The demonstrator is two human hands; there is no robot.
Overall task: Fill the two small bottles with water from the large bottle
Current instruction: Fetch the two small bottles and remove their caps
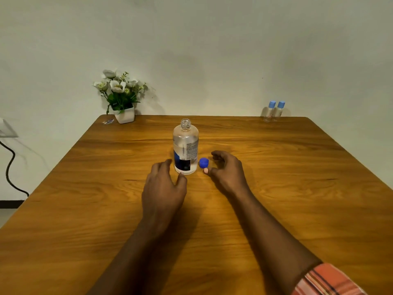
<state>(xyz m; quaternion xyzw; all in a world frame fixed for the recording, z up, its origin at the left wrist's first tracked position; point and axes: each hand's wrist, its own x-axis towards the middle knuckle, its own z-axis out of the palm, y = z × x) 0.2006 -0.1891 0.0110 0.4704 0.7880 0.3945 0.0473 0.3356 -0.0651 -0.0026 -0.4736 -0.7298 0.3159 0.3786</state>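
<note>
The large clear bottle (185, 147) stands upright mid-table, uncapped, holding water, with a blue and white label. Its blue cap (204, 162) lies on the table just right of the bottle's base. My left hand (163, 184) hovers just left of and in front of the bottle, fingers apart, thumb tip close to its base, holding nothing. My right hand (226, 171) sits just right of the cap, fingers curled loosely and apart from it. Two small clear bottles (273, 111) with light blue caps stand side by side at the far right corner, well beyond both hands.
A white pot of white artificial flowers (121, 96) stands at the far left corner of the wooden table (297, 188), with a small scrap (108, 122) beside it. A wall runs behind. A black cable (10, 167) hangs left of the table.
</note>
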